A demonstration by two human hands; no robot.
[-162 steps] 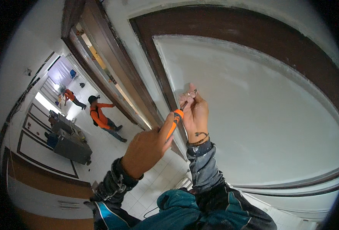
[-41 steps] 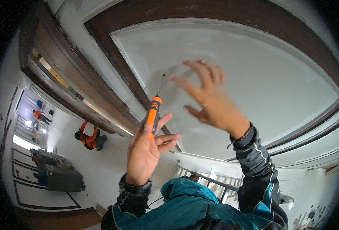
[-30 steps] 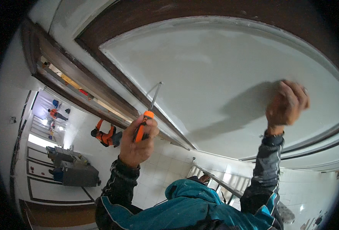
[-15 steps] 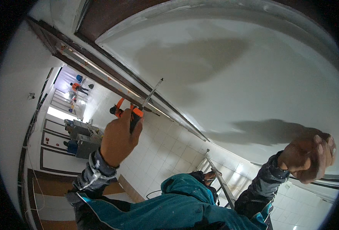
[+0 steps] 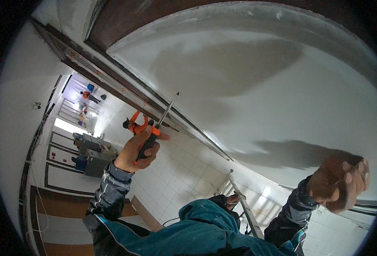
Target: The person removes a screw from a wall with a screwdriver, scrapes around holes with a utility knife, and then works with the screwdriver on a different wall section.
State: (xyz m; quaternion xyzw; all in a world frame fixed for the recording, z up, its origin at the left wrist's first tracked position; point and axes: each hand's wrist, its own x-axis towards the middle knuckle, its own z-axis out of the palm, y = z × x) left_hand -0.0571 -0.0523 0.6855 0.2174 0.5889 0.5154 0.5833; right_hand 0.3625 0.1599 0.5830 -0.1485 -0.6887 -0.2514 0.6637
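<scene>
My left hand (image 5: 131, 151) is wrapped round the black-and-orange handle of a screwdriver (image 5: 156, 130). Its long metal shaft points up and to the right, with the dark tip in front of the pale wall surface (image 5: 256, 115), near a long narrow metal track (image 5: 197, 135). The forefinger sticks out beside the handle. On the right, my right hand (image 5: 339, 183) is held up close to the same wall, fingers curled in. Whatever those fingers may hold cannot be made out. A shadow falls on the wall beside it.
Below me stands a metal ladder (image 5: 249, 211) on the white tiled floor (image 5: 182, 164). A person in orange (image 5: 138, 124) is down on the floor beyond my left hand, another person (image 5: 89, 96) farther off. Grey cabinets (image 5: 96, 162) line the left side. Cables run along the left wall.
My left hand has turned and loosened its fingers, so more of the screwdriver's handle shows. The tip has shifted slightly down and left. My right hand has dropped a little.
</scene>
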